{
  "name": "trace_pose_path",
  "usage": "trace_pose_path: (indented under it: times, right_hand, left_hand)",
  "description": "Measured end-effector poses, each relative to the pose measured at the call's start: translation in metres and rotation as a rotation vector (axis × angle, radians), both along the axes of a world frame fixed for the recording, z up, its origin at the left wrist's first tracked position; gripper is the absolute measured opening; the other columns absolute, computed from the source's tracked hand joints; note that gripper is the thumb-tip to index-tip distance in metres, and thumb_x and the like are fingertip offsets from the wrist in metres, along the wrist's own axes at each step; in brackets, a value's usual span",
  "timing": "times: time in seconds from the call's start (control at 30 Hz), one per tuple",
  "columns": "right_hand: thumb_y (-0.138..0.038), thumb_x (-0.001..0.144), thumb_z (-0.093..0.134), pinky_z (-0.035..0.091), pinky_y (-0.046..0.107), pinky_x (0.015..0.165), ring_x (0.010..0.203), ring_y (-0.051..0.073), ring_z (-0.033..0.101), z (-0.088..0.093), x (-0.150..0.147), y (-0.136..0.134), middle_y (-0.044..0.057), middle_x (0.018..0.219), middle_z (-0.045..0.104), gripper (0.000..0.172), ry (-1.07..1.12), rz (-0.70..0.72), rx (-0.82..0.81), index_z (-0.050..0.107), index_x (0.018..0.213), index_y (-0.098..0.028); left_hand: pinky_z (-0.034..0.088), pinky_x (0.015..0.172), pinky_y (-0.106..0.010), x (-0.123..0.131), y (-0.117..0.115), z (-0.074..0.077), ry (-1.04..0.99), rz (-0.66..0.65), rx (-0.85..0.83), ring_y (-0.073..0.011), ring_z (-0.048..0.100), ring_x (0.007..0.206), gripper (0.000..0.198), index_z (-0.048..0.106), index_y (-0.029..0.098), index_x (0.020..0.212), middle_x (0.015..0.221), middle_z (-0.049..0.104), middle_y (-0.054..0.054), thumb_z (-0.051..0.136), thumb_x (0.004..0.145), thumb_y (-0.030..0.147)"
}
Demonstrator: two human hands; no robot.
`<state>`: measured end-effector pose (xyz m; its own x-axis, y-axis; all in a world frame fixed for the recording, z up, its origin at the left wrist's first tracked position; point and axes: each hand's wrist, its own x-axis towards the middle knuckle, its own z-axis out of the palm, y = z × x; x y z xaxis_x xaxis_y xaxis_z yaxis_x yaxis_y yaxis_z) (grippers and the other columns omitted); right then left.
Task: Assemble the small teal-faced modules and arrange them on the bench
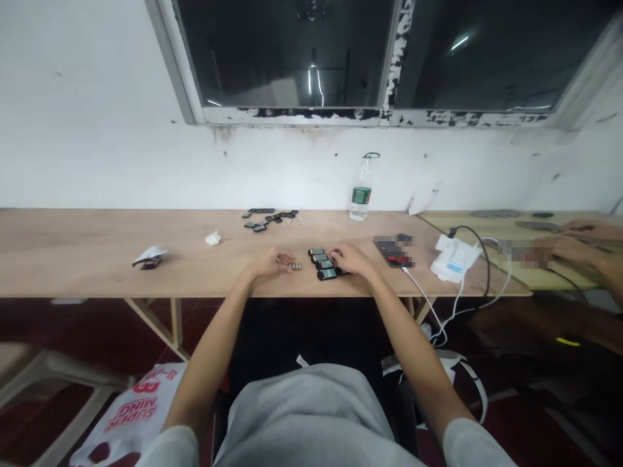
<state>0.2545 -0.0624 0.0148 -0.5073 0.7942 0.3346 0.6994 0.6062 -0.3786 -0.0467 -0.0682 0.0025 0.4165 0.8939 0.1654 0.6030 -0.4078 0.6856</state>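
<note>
On the wooden table in front of me, several small black pieces with grey-blue faces [324,264] lie in a slanted column. My right hand [351,258] is at the right side of this column, fingers bent and drawn together at the tips; whatever is between them is too small to make out. To the left of the column rests a small row of pale pieces [296,266]. My left hand [272,262] is beside that row, its fingers loosely bent and apart, with the tips close to the pale pieces.
Further back lies a pile of similar black pieces [270,219]. A water bottle [360,198] stands near the wall. Crumpled tissue [213,238] and a small packet [150,257] are to the left. Right of me are a phone [389,251], a white power strip [454,259], cables and another person's hands [574,243].
</note>
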Motion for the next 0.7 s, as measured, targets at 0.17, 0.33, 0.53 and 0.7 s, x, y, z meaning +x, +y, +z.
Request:
trace_pose_path:
  times: [0.17,0.33,0.53,0.7]
  right_hand:
    - [-0.034,0.095,0.054,0.038,0.027,0.062,0.068,0.019,0.062,0.006,-0.022,0.016,0.014,0.079,0.074,0.035,-0.195,-0.147,-0.034,0.074,0.077,-0.012]
    - [-0.051,0.083,0.071,0.041,0.029,0.059,0.070,0.025,0.067,0.011,-0.042,0.028,0.016,0.072,0.073,0.040,-0.265,-0.196,-0.096,0.074,0.074,-0.012]
    - [-0.053,0.078,0.075,0.039,0.027,0.053,0.057,0.019,0.060,0.011,-0.039,0.035,0.006,0.057,0.062,0.042,-0.156,-0.145,-0.223,0.062,0.062,-0.016]
    - [-0.044,0.081,0.074,0.047,0.022,0.057,0.068,0.016,0.063,0.004,-0.035,0.034,0.003,0.074,0.068,0.030,0.270,0.092,-0.235,0.060,0.078,-0.018]
  left_hand:
    - [0.056,0.084,-0.037,-0.002,0.000,-0.001,0.020,0.002,0.005,-0.0277,0.070,0.095,0.054,0.077,0.016,0.105,0.101,0.078,-0.012,0.086,0.064,0.050]
    - [0.056,0.082,-0.036,-0.005,-0.002,0.003,0.025,-0.008,0.006,-0.0267,0.071,0.092,0.053,0.077,0.015,0.104,0.097,0.078,-0.011,0.087,0.065,0.049]
    - [0.057,0.080,-0.034,-0.008,-0.003,0.005,0.037,-0.031,0.025,-0.0258,0.072,0.090,0.050,0.077,0.017,0.104,0.097,0.078,-0.010,0.085,0.068,0.051]
    - [0.056,0.087,-0.037,0.002,-0.014,0.014,-0.075,-0.048,0.341,-0.0267,0.071,0.098,0.043,0.078,0.018,0.102,0.107,0.076,-0.012,0.080,0.077,0.052]
